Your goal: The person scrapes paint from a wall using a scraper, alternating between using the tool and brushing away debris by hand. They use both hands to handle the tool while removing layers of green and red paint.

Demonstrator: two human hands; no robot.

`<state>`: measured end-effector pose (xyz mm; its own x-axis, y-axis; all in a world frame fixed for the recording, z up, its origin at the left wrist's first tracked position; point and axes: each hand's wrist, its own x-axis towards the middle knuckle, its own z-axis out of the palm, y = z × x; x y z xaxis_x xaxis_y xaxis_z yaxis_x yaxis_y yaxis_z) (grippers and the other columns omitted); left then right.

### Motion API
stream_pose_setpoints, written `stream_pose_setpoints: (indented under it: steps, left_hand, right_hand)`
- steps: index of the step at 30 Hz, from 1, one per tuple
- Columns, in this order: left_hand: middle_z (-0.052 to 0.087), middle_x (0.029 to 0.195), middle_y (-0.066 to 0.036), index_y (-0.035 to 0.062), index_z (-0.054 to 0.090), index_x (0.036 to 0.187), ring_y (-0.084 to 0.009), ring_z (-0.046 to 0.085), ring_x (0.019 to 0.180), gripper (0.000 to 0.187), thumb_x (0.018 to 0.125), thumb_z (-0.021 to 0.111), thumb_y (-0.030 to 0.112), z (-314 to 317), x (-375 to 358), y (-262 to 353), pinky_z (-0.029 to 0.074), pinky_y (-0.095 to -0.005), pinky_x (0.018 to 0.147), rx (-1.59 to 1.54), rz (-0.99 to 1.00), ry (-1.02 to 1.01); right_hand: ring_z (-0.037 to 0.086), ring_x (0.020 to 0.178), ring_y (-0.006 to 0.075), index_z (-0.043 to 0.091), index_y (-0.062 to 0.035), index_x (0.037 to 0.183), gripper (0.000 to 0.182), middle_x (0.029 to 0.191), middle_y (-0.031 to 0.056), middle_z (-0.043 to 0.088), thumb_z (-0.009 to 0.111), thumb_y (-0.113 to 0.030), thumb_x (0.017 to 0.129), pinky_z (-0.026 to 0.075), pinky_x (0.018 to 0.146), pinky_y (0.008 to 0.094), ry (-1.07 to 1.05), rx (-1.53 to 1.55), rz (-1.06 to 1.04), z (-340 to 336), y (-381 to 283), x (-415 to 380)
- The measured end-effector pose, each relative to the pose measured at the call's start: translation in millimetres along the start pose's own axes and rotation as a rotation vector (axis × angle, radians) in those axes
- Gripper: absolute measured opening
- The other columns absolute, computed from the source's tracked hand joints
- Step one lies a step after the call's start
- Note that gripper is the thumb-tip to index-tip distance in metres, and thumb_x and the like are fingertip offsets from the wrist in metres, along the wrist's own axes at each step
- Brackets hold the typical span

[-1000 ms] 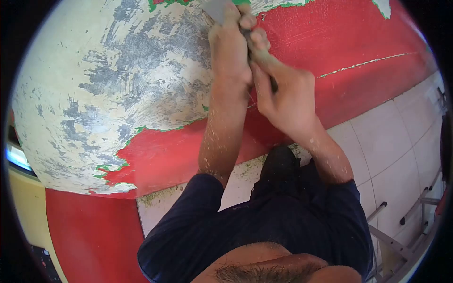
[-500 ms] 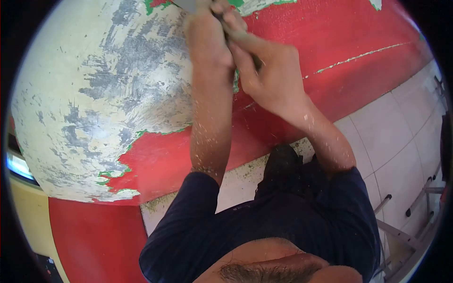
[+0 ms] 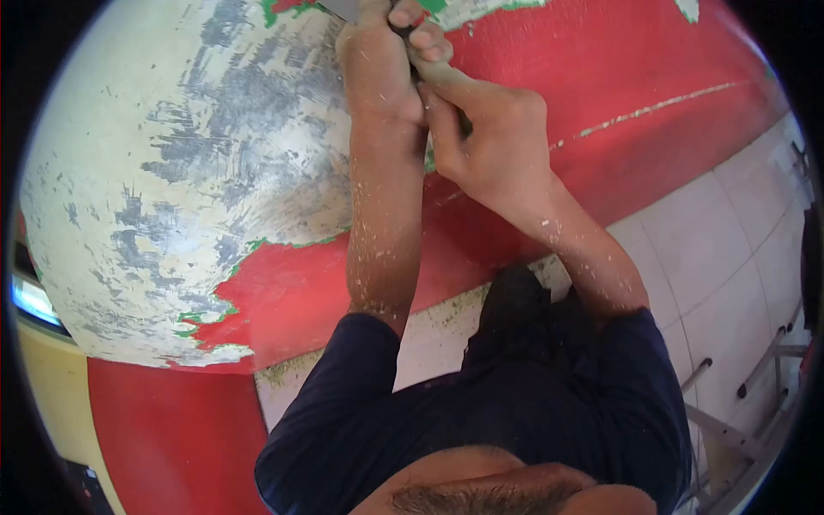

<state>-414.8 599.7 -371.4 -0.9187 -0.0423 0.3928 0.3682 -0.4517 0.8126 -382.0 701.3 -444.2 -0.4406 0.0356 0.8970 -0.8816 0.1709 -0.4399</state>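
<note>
A scraper point(image 3: 342, 8) shows its grey metal blade at the top edge of the view, close to the flaking paint. My left hand point(image 3: 376, 64) is closed around its dark handle, with fingertips curled over it. Just to the right and lower, my right hand point(image 3: 489, 129) is closed on the rear part of the handle, its fingers meeting my left hand. Beneath both hands is a curved surface point(image 3: 275, 129) with bare grey and white patches, green-edged chips and red paint. Pale flakes dot both forearms.
Light floor tiles point(image 3: 687, 232) lie to the right, with a metal frame point(image 3: 730, 429) at the lower right. Paint crumbs point(image 3: 459, 313) are scattered along the base of the red surface. A red panel point(image 3: 172, 429) stands at the lower left.
Both hands keep their hold on the scraper and have shifted only slightly. They look sharper now than in the blurred earlier frame.
</note>
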Motion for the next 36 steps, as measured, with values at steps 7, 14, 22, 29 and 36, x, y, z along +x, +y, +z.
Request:
stream_pose_setpoints:
  steps: [7, 14, 22, 29, 36]
  left_hand:
    - [0.041, 0.06, 0.006, 0.0124, 0.046, 0.082, -0.0072, 0.04, 0.045, 0.028, 0.099, 0.046, 0.034, 2, 1, 20, 0.037, -0.024, 0.041, -0.018, 0.058, -0.039]
    - [0.042, 0.062, 0.005, 0.0087, 0.052, 0.089, -0.0051, 0.04, 0.045, 0.03, 0.098, 0.049, 0.037, -6, -32, -13, 0.035, -0.0223, 0.041, 0.045, 0.002, 0.1]
    - [0.043, 0.065, 0.004, 0.0035, 0.052, 0.098, -0.0084, 0.044, 0.047, 0.033, 0.098, 0.049, 0.036, -7, -41, -9, 0.039, -0.0238, 0.042, -0.082, -0.061, 0.066]
    - [0.047, 0.065, 0.002, 0.0032, 0.054, 0.093, -0.0103, 0.048, 0.05, 0.031, 0.1, 0.045, 0.032, -3, -33, 3, 0.042, -0.0244, 0.044, -0.077, -0.003, 0.058]
    - [0.044, 0.066, 0.006, 0.0044, 0.052, 0.098, -0.0056, 0.043, 0.049, 0.031, 0.099, 0.047, 0.035, 8, -27, 19, 0.039, -0.0229, 0.044, -0.109, 0.069, 0.018]
  right_hand:
    - [0.058, 0.055, 0.0332, 0.057, -0.0061, 0.125, 0.047, 0.06, 0.015, 0.056, 0.061, -0.011, 0.078, 0.049, 0.051, 0.0431, 0.001, -0.04, -0.105, 8, -3, 12]
    - [0.055, 0.051, 0.0302, 0.054, -0.0023, 0.129, 0.051, 0.061, 0.0169, 0.054, 0.061, -0.002, 0.079, 0.046, 0.048, 0.0394, -0.108, -0.088, -0.05, 1, 1, -24]
    - [0.055, 0.051, 0.0279, 0.06, 0.0004, 0.121, 0.04, 0.062, 0.0166, 0.053, 0.06, 0.0, 0.081, 0.044, 0.049, 0.0348, -0.116, -0.174, -0.106, -3, -22, -21]
    - [0.054, 0.051, 0.0293, 0.063, 0.0021, 0.115, 0.035, 0.06, 0.0161, 0.053, 0.06, 0.0, 0.08, 0.044, 0.048, 0.0379, -0.056, -0.192, -0.072, 7, -32, -15]
    - [0.048, 0.063, 0.0041, 0.054, 0.005, 0.127, 0.035, 0.078, 0.0015, 0.061, 0.049, 0.003, 0.092, 0.043, 0.056, 0.0198, -0.104, -0.103, 0.018, 11, -31, -2]
